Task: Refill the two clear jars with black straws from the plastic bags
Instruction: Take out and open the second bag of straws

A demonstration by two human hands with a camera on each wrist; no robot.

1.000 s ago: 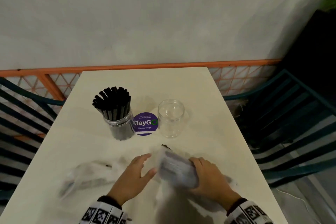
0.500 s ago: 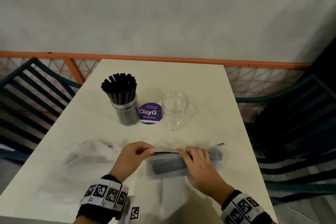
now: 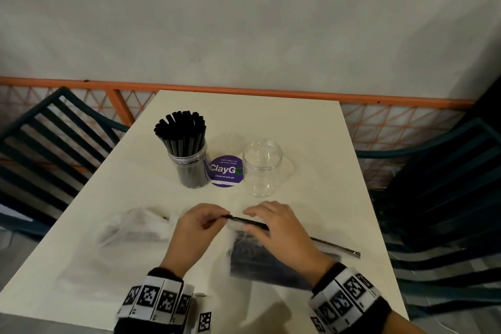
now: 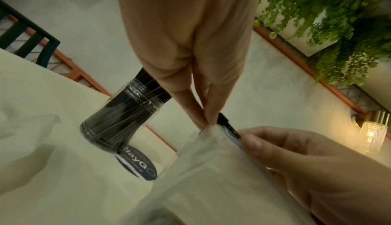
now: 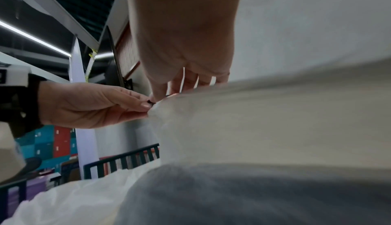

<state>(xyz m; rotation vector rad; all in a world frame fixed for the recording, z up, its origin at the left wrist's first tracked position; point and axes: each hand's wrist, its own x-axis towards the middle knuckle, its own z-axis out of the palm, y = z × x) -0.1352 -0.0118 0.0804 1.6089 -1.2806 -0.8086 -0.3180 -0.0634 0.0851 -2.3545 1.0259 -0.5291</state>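
Observation:
On the cream table [image 3: 311, 144] stand a clear jar [image 3: 189, 163] packed with black straws and, to its right, an empty clear jar [image 3: 261, 168]. Near the front edge, a plastic bag of black straws [image 3: 257, 257] is between my hands. My left hand [image 3: 219, 221] pinches its upper left corner. My right hand [image 3: 252, 222] pinches the black strip along the bag's top edge. In the left wrist view the left fingertips [image 4: 208, 118] nip the bag [image 4: 211, 170] beside the right hand [image 4: 296, 153]. The right wrist view shows both hands meeting at the bag's corner [image 5: 154, 109].
A round purple sticker [image 3: 226, 171] lies between the jars. A crumpled, seemingly empty plastic bag [image 3: 132, 228] lies left of my left hand. Dark slatted chairs [image 3: 54, 149] flank the table on both sides, with an orange rail [image 3: 244, 88] and a wall behind.
The straw bag lay sideways under my flat right hand; now its end is raised toward the jars and both hands have come together, pinching its top edge.

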